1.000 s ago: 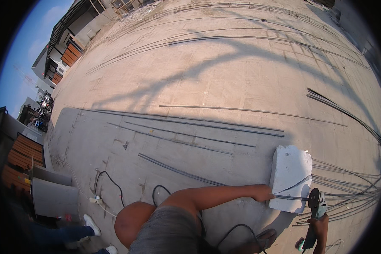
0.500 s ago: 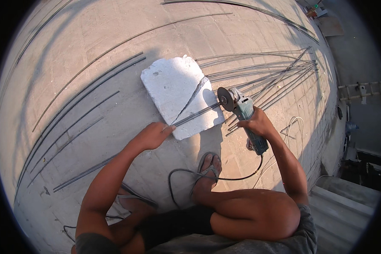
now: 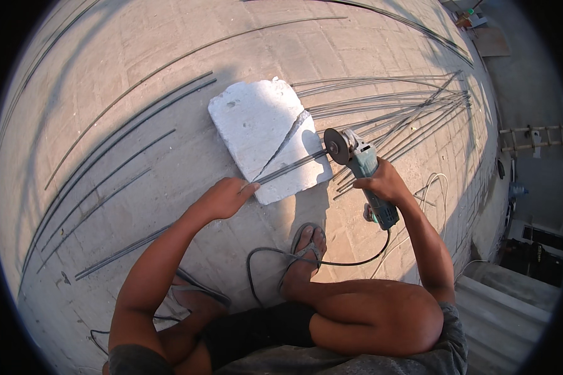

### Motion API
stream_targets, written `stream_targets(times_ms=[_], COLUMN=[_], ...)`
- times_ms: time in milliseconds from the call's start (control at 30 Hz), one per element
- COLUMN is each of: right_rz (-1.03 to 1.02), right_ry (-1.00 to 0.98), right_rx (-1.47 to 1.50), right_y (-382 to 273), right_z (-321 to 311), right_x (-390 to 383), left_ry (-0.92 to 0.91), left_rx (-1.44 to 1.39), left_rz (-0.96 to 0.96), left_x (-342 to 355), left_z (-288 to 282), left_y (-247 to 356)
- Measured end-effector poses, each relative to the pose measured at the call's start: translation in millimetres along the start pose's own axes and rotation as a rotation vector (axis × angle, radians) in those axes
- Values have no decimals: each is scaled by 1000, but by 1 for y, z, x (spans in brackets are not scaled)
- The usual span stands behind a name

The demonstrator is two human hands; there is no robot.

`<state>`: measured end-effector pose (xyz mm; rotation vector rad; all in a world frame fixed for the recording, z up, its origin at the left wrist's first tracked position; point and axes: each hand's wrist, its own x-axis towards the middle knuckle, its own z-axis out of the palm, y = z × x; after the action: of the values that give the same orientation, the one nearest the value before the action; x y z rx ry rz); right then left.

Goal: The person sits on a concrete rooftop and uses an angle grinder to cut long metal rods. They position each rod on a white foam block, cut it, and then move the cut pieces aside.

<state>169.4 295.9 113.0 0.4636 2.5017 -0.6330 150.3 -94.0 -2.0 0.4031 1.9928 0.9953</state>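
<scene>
My right hand [image 3: 381, 181] is wrapped round the body of a green angle grinder [image 3: 375, 187]. The grinder's cutting disc [image 3: 337, 147] stands at the far ends of a few thin steel rods [image 3: 294, 167], touching them or very close. These rods lie across a pale concrete block [image 3: 256, 119] that has a dark diagonal crack. My left hand [image 3: 226, 197] is closed on the rods at the block's near left edge. From the grinder's rear end a black cord [image 3: 341, 264] loops past my sandalled foot [image 3: 306, 250].
Several long rods [image 3: 122, 156] lie on the paved ground at left, and a bundle of rods [image 3: 381, 103] fans out beyond the block. A pale cable [image 3: 441, 181] coils at right. Farther right are a ladder [image 3: 535, 137] and pale steps [image 3: 507, 300].
Almost everything holds still. The view has shifted slightly, and the grinder appears a little to the right of where it was. Both hands keep their grip.
</scene>
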Motion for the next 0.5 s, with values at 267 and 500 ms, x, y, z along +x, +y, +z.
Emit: stream_targets(times_ms=[267, 500], right_rz=[58, 46], right_ry=[-46, -47], right_rx=[-7, -1], right_y=[-13, -2], right_z=[-7, -5], right_x=[-8, -8], left_ry=[-19, -17], left_rx=[19, 16], left_rz=[-20, -28], left_x=[1, 0], left_z=[-1, -1], left_y=[1, 3])
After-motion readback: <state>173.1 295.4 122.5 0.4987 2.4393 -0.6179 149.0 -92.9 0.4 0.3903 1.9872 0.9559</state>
